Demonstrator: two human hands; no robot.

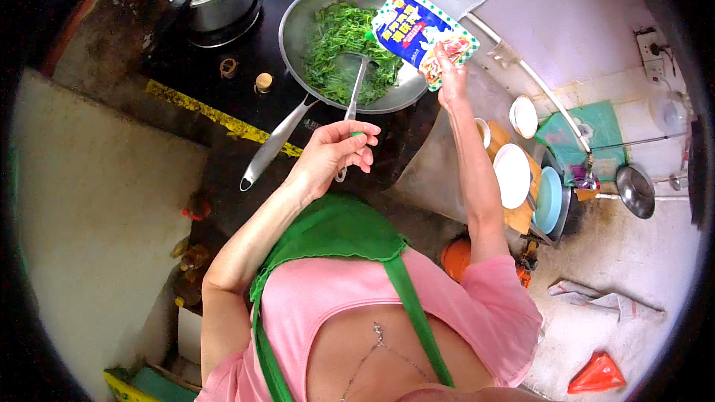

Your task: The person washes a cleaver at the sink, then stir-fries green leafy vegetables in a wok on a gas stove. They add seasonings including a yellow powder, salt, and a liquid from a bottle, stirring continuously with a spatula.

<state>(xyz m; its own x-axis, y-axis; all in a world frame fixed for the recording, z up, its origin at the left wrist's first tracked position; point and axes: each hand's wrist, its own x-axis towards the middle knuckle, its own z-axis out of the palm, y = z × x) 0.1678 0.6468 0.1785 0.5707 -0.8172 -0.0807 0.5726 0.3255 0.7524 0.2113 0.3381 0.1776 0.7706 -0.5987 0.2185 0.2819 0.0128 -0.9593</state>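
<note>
My right hand (453, 86) grips the lower end of a printed seasoning pouch (410, 30), tilted over the right side of a metal wok (291, 58). The pouch's green spout (369, 36) points left, above chopped leafy greens (335, 30) in the wok. Whether anything pours out cannot be seen. My left hand (338, 151) pinches a small green cap (356, 134), mostly covered by the fingers. A metal spatula (359, 84) rests with its head in the greens. Its handle passes behind my left hand, and its end shows below the fingers.
A lidded pot (215, 3) stands on the black stove (190, 64), left of the wok. The wok's long handle (273, 148) juts toward me. At right are a white plate (512, 176), a blue plate (547, 201) and a wooden board (516, 218). A ladle (635, 192) hangs near the wall.
</note>
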